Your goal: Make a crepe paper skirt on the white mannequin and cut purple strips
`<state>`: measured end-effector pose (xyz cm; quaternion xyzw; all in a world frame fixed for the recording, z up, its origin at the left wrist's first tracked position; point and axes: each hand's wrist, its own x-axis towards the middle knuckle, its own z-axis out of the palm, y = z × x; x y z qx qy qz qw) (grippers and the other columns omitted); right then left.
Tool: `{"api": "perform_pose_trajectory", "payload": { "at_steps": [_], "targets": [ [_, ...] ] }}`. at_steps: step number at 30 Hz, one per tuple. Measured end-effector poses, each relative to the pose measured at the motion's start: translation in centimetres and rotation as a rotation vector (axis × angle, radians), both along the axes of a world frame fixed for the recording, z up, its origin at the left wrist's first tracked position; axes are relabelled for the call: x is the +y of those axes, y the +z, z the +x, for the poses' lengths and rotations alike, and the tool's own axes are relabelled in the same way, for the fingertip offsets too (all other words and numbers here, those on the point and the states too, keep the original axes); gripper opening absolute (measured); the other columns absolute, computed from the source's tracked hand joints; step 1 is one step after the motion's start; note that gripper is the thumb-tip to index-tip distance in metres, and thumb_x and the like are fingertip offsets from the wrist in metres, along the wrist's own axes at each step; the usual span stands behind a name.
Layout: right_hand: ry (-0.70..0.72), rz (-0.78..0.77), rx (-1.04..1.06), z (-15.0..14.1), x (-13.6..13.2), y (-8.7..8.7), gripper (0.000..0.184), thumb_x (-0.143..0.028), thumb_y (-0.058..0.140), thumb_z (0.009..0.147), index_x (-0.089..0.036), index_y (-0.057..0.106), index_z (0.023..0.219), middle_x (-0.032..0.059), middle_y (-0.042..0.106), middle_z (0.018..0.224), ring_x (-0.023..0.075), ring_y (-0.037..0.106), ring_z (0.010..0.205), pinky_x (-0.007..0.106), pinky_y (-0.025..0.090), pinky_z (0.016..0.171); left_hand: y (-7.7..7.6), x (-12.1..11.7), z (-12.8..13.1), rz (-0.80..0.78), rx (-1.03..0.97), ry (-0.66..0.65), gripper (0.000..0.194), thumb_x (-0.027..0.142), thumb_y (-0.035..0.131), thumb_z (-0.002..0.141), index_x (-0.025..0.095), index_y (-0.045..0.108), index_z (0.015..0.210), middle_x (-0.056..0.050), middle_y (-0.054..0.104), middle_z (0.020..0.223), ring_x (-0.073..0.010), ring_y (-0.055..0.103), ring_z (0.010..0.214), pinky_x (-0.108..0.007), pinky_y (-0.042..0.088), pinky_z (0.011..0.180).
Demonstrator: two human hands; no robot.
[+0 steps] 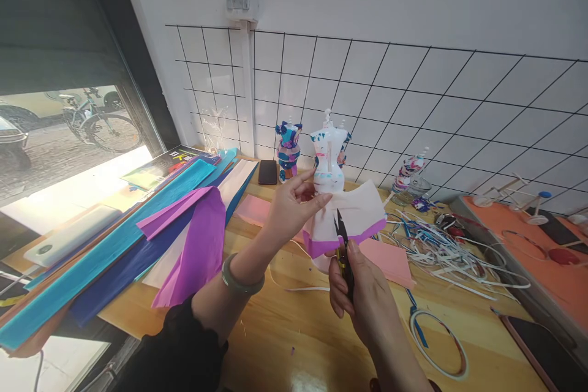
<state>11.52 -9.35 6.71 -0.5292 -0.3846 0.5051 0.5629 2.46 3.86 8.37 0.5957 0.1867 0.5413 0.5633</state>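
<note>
A small white dress-form mannequin [329, 159] with flecks of blue and pink stands upright ahead of me. White paper with a purple layer [361, 211] flares like a skirt from its lower part. My left hand [291, 205] is closed on the paper just below the waist, thumb in front and some fingers hidden behind. My right hand [362, 285] grips black scissors [342, 234] with a touch of yellow on the handle. Their blades point upward and lie against the front of the paper, crossing its purple lower edge.
Crepe paper strips [184, 190] in blue, purple and white cover the left side. Decorated dress forms [288, 147] stand behind, near a black phone [267, 172]. A tangle of thin strips [450, 251], a tape roll [438, 343] and an orange tray [519, 245] lie right.
</note>
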Motion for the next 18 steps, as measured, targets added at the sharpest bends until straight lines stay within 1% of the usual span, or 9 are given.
{"api": "perform_pose_trajectory", "payload": {
  "at_steps": [6, 18],
  "targets": [
    [-0.018, -0.007, -0.014, -0.02, 0.07, 0.03, 0.053, -0.06, 0.038, 0.086, -0.02, 0.036, 0.051, -0.009, 0.029, 0.039, 0.0037, 0.026, 0.03, 0.019, 0.031, 0.032, 0.0, 0.02, -0.07, 0.009, 0.01, 0.003, 0.058, 0.029, 0.072, 0.069, 0.018, 0.053, 0.123, -0.009, 0.068, 0.102, -0.0212, 0.062, 0.095, -0.037, 0.049, 0.086],
    [-0.047, 0.031, 0.024, -0.12, 0.26, -0.25, 0.048, -0.059, 0.045, 0.083, -0.02, 0.038, 0.055, -0.01, 0.029, 0.043, 0.0034, 0.026, 0.03, 0.02, 0.034, 0.032, 0.0, -0.01, -0.2, 0.018, 0.015, 0.002, 0.06, 0.03, 0.071, 0.07, 0.017, 0.051, 0.124, -0.01, 0.067, 0.104, -0.021, 0.062, 0.097, -0.037, 0.049, 0.087]
  ]
}}
